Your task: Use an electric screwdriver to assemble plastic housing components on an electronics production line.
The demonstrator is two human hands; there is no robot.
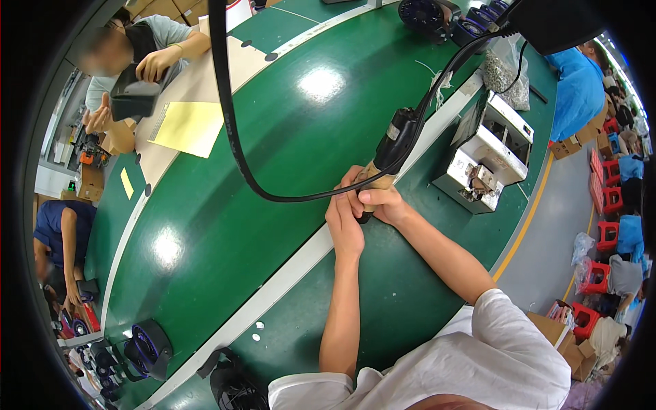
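A corded electric screwdriver [396, 139], black at the top with a tan-wrapped grip, stands tilted over the pale strip along the table. Around its lower end both of my hands are closed. My left hand [344, 217] wraps it from the left, partly behind the tool. My right hand [384, 203] grips from the right, thumb across the front. Between the hands a dark tip shows; what it touches, if anything, is hidden. From the tool's top a black cable [236, 147] rises, and a loop of cable hangs across in front of my hands.
To the right sits a white metal box [482, 160] with open compartments, near a clear bag of small metal parts [507, 78]. Round black fans [148, 347] stand lower left and at the back. Across the table, a person holds a dark object [134, 97] beside a yellow notepad [188, 128].
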